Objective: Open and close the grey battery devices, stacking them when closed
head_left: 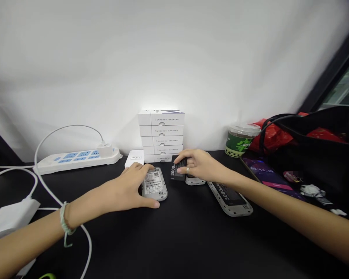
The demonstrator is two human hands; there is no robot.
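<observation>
My left hand point(130, 186) lies on the left side of a white handheld device point(162, 193), its thumb along the near edge and fingers at the far edge. The device is flat on the black table with its back off; a printed label and small code square show in its bay. My right hand point(196, 164) pinches a black battery point(177, 176) marked 3000 between thumb and fingers. Below that hand, a second white device point(195, 181) is partly hidden. Under my right forearm lies a third white device point(241, 210), with a black 3000mAh battery point(229, 193) in it.
White boxes point(167, 130) stand stacked against the wall, beside a small white box point(134, 157). A power strip point(78, 159) with a charger and looping white cables sits left. On the right are a green drink cup point(240, 141), a phone point(267, 176) and a black bag point(317, 162).
</observation>
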